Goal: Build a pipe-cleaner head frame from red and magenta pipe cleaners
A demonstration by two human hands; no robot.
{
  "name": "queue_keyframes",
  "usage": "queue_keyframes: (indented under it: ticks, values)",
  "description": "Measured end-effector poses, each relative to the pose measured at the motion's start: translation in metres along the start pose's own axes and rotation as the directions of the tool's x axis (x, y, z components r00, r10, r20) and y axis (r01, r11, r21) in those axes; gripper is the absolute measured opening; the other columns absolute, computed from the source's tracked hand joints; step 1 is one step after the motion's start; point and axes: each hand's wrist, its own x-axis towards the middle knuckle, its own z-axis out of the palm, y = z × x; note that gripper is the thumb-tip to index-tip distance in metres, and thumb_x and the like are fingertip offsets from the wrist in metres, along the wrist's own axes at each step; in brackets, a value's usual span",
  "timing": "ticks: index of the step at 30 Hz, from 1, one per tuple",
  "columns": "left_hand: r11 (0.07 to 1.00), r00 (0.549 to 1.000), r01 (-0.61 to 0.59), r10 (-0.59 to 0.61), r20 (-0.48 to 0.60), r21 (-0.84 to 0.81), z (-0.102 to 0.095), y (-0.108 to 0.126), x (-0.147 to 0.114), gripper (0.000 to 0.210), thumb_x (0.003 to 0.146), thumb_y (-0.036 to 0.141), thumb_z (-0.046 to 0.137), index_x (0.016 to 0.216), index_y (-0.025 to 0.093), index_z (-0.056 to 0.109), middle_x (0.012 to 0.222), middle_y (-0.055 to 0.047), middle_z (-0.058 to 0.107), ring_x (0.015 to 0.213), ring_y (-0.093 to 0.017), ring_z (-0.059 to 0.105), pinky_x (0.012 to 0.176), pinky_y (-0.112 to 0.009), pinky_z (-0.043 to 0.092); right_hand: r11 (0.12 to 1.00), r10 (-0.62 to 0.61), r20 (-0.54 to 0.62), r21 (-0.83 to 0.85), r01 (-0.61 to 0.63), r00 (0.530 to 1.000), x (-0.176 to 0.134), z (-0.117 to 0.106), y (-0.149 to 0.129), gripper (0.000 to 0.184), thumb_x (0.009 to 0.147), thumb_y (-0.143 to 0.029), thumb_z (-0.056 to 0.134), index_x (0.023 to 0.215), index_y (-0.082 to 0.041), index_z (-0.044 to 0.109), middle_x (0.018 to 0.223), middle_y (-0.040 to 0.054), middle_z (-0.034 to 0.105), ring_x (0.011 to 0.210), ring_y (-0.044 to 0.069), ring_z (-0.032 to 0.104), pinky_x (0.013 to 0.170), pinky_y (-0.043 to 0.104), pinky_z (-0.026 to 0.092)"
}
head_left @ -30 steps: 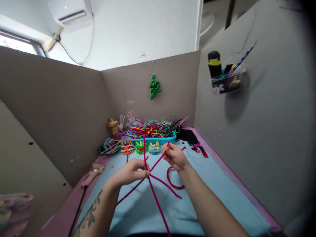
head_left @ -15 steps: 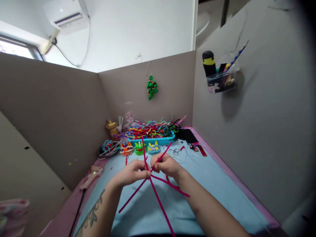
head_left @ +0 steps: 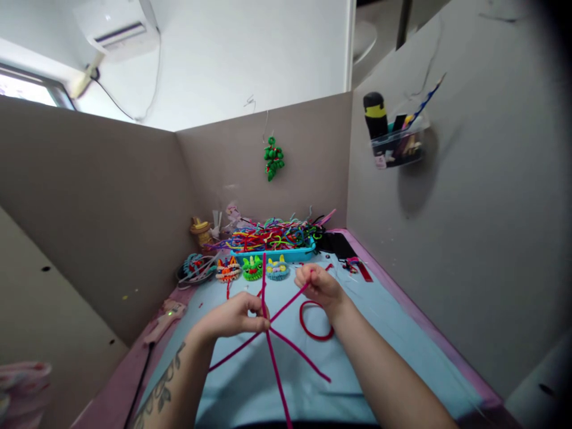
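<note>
Several magenta pipe cleaners (head_left: pixel 276 363) cross at one point and spread out like a star above the blue cloth. My left hand (head_left: pixel 243 316) pinches them at the crossing, thumb and fingers pressed together. Up and to the right, my right hand (head_left: pixel 319 283) is closed on the tip of one pipe cleaner arm, which runs straight between the two hands. A red ring (head_left: pixel 305 328), apparently of pipe cleaner, lies on the cloth below my right wrist, partly hidden by the forearm. Behind the hands sit an orange (head_left: pixel 228 270), a green (head_left: pixel 252 269) and a light blue pipe cleaner figure (head_left: pixel 277 269).
A blue tray (head_left: pixel 286 256) heaped with coloured pipe cleaners stands at the back. To its left are a dark bowl (head_left: pixel 183 277) and a brown-lidded jar (head_left: pixel 201 232). A glue gun (head_left: pixel 165 319) with a cord lies at the left edge. Grey panels (head_left: pixel 308 161) surround the table.
My right hand has moved away from the crossing, up and right, to the end of one pipe cleaner. My left hand stays at the crossing. More of the red ring shows.
</note>
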Motion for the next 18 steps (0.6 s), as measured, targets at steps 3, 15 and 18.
queue_keyframes:
  ticks: [3, 15, 18]
  values:
    - [0.988, 0.978, 0.029, -0.059, -0.199, -0.152, -0.001, -0.011, 0.007, 0.03, 0.071, 0.043, 0.064, 0.064, 0.014, 0.063, 0.053, 0.003, 0.051, 0.051, -0.009, 0.041, 0.049, -0.02, 0.03, 0.981, -0.085, -0.26, 0.147, 0.127, 0.962, 0.007, -0.013, -0.008, 0.023, 0.06, -0.031, 0.08, 0.061, -0.019, 0.06, 0.056, -0.0041, 0.05, 0.048, 0.005, 0.043, 0.036, 0.013, 0.03]
    - [0.505, 0.637, -0.33, -0.505, -0.583, -0.797, 0.044, -0.016, 0.057, 0.04, 0.057, 0.045, 0.075, 0.074, 0.015, 0.056, 0.058, 0.003, 0.056, 0.049, -0.007, 0.049, 0.048, -0.019, 0.034, 0.975, 0.049, -0.349, -0.185, -0.12, 0.936, 0.017, 0.026, 0.052, 0.034, 0.056, -0.026, 0.08, 0.087, -0.019, 0.068, 0.078, 0.0015, 0.067, 0.064, 0.011, 0.057, 0.055, 0.022, 0.039]
    - [0.599, 0.621, -0.368, -0.411, -0.667, -0.711, 0.058, -0.017, 0.066, 0.036, 0.06, 0.039, 0.074, 0.078, 0.015, 0.056, 0.064, 0.001, 0.06, 0.054, -0.009, 0.052, 0.05, -0.02, 0.036, 0.963, -0.012, -0.409, -0.252, -0.1, 0.912, 0.017, 0.029, 0.058, 0.026, 0.058, -0.03, 0.08, 0.077, -0.018, 0.067, 0.066, -0.0009, 0.064, 0.057, 0.009, 0.052, 0.052, 0.02, 0.034]
